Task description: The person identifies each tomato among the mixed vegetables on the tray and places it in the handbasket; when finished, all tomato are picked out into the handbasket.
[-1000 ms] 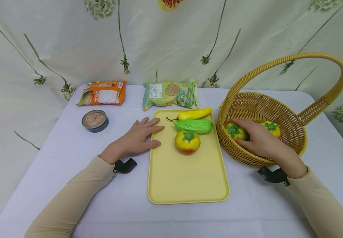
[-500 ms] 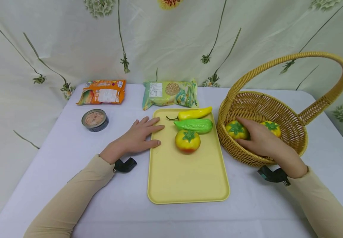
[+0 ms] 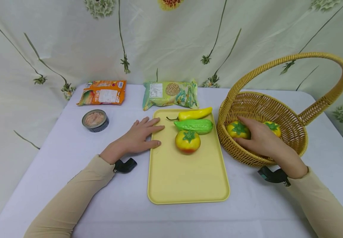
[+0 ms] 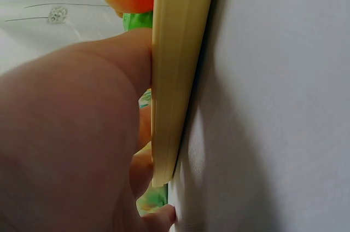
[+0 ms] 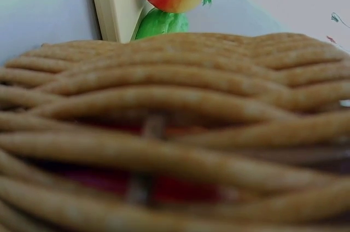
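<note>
My left hand [image 3: 137,135] lies with spread fingers on the left rim of a yellow tray [image 3: 187,181]; in the left wrist view its thumb [image 4: 128,51] rests over the tray's edge. On that tray are a yellow pepper [image 3: 195,114], a bumpy green vegetable [image 3: 193,126] and a yellow-red tomato [image 3: 187,142] with a green star-shaped top. Inside a wicker basket [image 3: 233,153], my right hand [image 3: 261,138] has thumb and forefinger around a second tomato [image 3: 237,130]. Another tomato [image 3: 273,128] sits beyond that hand, partly covered. Basket weave [image 5: 164,98] hides the hand in the right wrist view.
The basket's tall handle [image 3: 290,59] arches over its opening. Behind the tray lies a green snack packet [image 3: 171,94]. An orange packet [image 3: 103,93] and a round tin [image 3: 95,120] are at the back left. A flowered cloth [image 3: 171,43] hangs behind the table.
The tomato at my right hand has shifted slightly to the right, closer into the grip. My left hand and the things on the tray have stayed still.
</note>
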A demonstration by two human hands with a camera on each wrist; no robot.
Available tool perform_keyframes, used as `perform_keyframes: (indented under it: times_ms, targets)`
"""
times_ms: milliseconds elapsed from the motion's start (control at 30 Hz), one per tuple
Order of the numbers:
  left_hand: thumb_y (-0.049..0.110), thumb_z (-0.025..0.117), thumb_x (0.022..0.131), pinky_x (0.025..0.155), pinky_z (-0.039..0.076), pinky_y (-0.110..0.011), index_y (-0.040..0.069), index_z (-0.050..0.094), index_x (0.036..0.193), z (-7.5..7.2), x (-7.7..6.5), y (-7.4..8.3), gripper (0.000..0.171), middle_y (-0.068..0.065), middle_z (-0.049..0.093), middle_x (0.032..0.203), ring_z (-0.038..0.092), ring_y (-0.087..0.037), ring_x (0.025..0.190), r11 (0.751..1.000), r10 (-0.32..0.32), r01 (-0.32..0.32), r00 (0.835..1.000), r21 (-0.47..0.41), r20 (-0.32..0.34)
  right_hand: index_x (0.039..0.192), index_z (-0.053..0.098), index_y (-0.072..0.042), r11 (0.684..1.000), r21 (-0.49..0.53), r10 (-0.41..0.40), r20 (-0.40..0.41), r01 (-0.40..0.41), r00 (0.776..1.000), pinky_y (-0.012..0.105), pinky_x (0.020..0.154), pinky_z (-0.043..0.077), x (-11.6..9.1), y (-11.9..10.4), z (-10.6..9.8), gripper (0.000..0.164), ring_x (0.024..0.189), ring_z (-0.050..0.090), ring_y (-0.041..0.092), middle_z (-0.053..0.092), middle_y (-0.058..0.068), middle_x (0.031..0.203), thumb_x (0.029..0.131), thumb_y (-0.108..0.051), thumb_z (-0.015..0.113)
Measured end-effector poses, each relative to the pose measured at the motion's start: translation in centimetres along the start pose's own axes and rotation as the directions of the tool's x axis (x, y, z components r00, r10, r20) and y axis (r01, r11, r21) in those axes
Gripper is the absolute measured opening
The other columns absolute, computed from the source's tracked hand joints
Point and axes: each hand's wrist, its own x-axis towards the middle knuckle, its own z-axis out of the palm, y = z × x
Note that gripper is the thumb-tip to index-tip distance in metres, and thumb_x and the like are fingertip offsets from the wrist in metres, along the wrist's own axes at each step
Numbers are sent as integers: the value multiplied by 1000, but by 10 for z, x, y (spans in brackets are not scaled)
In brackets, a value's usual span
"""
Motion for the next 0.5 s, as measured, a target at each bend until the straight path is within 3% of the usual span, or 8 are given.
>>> perform_keyframes:
  times_ms: [500]
  targets:
    - [39, 65, 98, 122, 4, -73, 16, 47, 154, -1, -1, 1, 63, -13, 25, 170, 11, -49, 157, 1000, 2, -2, 1000, -4, -1, 156, 35, 3, 1000, 26, 7, -15, -7, 1000, 64, 106, 44, -1, 0, -1, 77, 134, 50, 48, 47, 30, 151, 96, -31, 69]
